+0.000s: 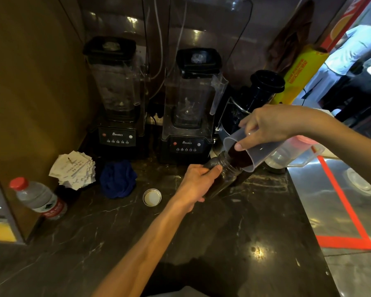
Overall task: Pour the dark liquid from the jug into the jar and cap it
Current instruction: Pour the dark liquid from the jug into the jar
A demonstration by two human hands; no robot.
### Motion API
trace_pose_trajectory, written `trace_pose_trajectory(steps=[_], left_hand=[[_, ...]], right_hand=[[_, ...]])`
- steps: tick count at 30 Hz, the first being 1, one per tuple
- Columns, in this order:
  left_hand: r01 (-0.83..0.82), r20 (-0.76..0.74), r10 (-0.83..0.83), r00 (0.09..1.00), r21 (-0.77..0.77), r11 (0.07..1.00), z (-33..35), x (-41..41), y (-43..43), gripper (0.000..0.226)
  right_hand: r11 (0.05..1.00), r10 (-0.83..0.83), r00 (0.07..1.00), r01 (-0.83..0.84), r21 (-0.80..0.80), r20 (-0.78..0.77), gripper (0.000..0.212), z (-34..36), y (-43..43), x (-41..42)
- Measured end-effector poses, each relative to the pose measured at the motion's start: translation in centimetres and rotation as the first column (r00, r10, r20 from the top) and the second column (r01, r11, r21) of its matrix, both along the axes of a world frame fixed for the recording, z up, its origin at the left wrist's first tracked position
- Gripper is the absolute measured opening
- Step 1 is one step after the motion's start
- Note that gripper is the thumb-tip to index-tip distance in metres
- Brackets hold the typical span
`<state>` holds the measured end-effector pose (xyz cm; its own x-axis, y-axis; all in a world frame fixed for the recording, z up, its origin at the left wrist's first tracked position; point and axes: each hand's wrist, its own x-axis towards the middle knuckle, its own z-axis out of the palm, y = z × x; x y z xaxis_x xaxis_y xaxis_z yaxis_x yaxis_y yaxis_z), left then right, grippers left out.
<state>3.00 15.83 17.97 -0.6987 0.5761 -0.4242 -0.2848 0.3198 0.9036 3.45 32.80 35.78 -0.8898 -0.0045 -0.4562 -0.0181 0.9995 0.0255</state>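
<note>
Centre right of the frame: the right hand is gripping a clear plastic jug by its rim, fingers curled over the top and thumb pressed on the near wall, and is tipping it steeply to the left. Dark liquid is lying in the lowered spout, which is touching the mouth of the jar. The left hand is wrapping closed around the jar and is holding it tilted toward the jug above the dark counter. The cap is lying upside down on the counter, left of the jar and apart from it. Two blenders are standing behind.
</note>
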Motion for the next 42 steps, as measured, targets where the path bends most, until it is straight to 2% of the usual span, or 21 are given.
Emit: trace_pose_trajectory(steps=[2,5,9,18,24,30,35,39,42], left_hand=[[-0.005,0.001,0.005,1.0,-0.003,1.0,-0.21,-0.02,0.01,0.045],[-0.003,0.011,0.003,1.0,0.019,1.0,-0.13,0.04,-0.01,0.035],[-0.009,0.038,0.007,0.999,0.053,0.999,0.09,0.11,0.05,0.026],[0.009,0.02,-0.01,1.0,0.046,0.999,0.42,0.25,0.04,0.04],[0.011,0.021,-0.012,1.0,0.05,0.999,0.19,0.23,0.05,0.041],[-0.001,0.017,0.0,1.0,0.05,0.999,-0.1,0.12,-0.08,0.039],[0.003,0.018,-0.004,1.0,0.038,0.999,0.01,0.05,0.0,0.043],[0.002,0.028,-0.003,1.0,0.036,0.999,0.04,0.13,0.03,0.043],[0.004,0.029,-0.005,1.0,0.029,1.0,-0.08,0.15,0.17,0.045]], right_hand=[[1.0,0.012,1.0,-0.011,0.024,-0.023,0.049,-0.17,-0.16,-0.05],[0.996,0.027,1.0,-0.026,0.084,-0.011,0.038,-0.45,-0.16,0.0],[0.992,0.025,0.999,-0.022,0.128,-0.023,0.053,-0.79,0.03,-0.11],[0.996,-0.008,1.0,0.01,0.091,-0.017,0.065,-0.62,0.08,0.05],[0.987,0.018,0.999,-0.011,0.157,-0.039,0.052,-1.04,0.49,-0.25],[0.997,-0.022,0.999,0.024,0.073,-0.026,0.06,-0.55,-0.25,-0.19],[0.997,-0.009,1.0,0.008,0.071,0.013,0.041,-0.23,-0.17,-0.17],[0.998,-0.01,1.0,0.01,0.062,-0.01,0.073,-0.58,0.32,-0.31],[0.998,-0.007,1.0,0.007,0.063,0.001,0.065,-0.76,0.53,-0.35]])
